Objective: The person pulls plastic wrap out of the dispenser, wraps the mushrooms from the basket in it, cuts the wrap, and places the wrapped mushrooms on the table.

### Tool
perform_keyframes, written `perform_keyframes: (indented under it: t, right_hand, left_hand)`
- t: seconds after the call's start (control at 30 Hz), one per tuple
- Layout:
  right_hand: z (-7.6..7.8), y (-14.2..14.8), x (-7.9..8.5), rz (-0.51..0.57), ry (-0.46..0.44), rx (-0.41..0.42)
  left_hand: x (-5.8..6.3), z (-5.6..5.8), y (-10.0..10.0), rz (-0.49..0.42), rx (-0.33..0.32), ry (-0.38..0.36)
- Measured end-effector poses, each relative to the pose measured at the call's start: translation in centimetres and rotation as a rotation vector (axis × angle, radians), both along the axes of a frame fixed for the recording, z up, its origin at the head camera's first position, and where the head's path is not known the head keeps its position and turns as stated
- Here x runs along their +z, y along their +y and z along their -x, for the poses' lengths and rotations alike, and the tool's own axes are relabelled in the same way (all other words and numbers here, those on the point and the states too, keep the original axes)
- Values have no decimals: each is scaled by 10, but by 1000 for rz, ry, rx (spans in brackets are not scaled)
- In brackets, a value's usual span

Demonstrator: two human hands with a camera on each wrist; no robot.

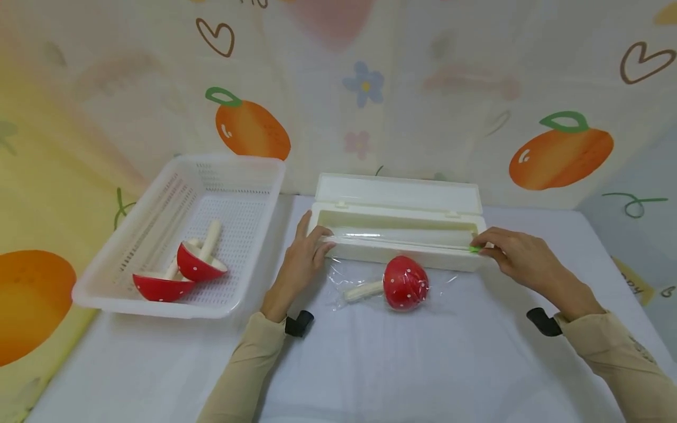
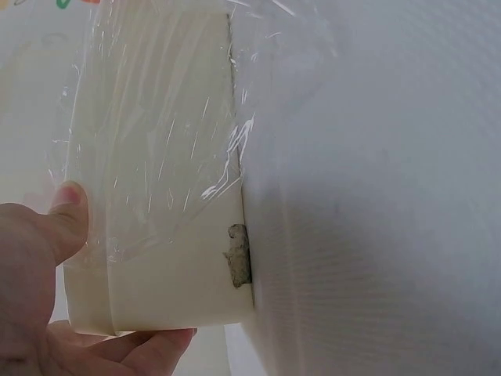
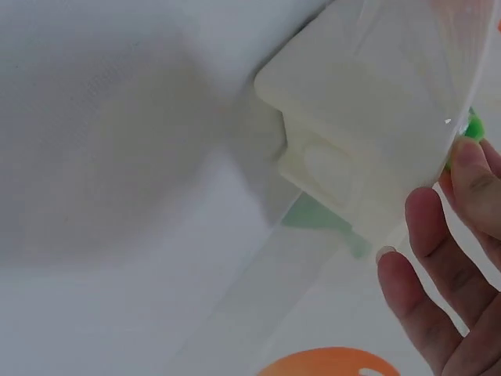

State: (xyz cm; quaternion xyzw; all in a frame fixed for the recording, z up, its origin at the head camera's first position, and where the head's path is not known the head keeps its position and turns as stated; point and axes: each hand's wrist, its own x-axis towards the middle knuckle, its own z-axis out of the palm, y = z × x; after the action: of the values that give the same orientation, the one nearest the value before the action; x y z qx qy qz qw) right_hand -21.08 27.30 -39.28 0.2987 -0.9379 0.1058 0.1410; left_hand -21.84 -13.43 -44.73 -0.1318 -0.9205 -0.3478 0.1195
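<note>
A white cling film dispenser (image 1: 455, 261) lies on the table with its lid (image 1: 396, 194) raised and the film roll (image 1: 402, 237) inside. My left hand (image 1: 297, 264) grips its left end; in the left wrist view the thumb (image 2: 72, 215) presses near the edge and the fingers go round the end. At the right end my right hand (image 1: 526, 258) pinches the small green slide cutter (image 1: 474, 249), also seen in the right wrist view (image 3: 474, 127). Clear film (image 2: 172, 125) hangs over the dispenser's front, and a red-capped toy mushroom (image 1: 406, 283) lies at the film's lower part.
To the left stands a white perforated basket (image 1: 264, 211) with red toy mushrooms (image 1: 198, 264) in it. A patterned cloth (image 1: 418, 117) with oranges and hearts rises behind the table. White cloth (image 1: 412, 364) covers the tabletop.
</note>
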Motion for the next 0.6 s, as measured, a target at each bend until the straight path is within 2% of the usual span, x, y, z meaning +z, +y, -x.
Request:
perform_keyframes:
  t: [0.2, 0.6]
  right_hand:
    - [-2, 2, 0, 17, 37, 14]
    - [-1, -7, 2, 21, 4, 1]
  left_hand:
    - [2, 2, 2, -4, -6, -11]
    - [1, 0, 1, -4, 12, -25]
